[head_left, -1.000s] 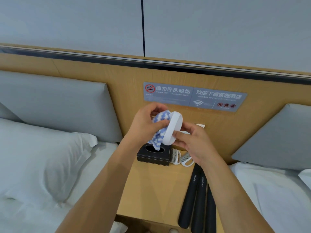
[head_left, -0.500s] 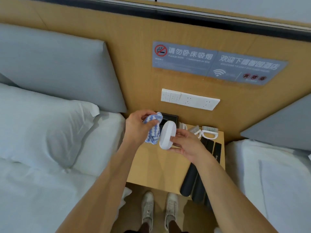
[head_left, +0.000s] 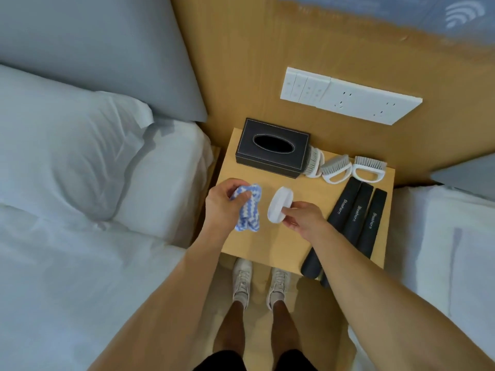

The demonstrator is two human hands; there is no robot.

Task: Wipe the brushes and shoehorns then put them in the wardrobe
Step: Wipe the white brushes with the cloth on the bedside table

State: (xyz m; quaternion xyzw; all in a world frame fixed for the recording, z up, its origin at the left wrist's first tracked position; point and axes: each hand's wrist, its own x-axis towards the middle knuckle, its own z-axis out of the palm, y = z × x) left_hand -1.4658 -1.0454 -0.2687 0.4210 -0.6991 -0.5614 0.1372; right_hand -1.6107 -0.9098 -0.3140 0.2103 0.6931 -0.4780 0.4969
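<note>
Wiping step. Left hand (head_left: 223, 203) grips cloth (head_left: 247, 210); right hand (head_left: 302, 218) pinches white brush (head_left: 278, 207) above table (head_left: 257, 245). Next, judged: set it down, take another.

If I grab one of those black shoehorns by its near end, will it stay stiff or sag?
Probably stiff: the three shoehorns lie dead straight, and their near ends overhang the nightstand edge without drooping. Likely light, being slim. Their smooth matte surfaces might slip in a loose pinch, so grip firmly.

wifi sign (head_left: 464, 13): cut by top edge | leftmost brush (head_left: 314, 163): half hidden
</note>
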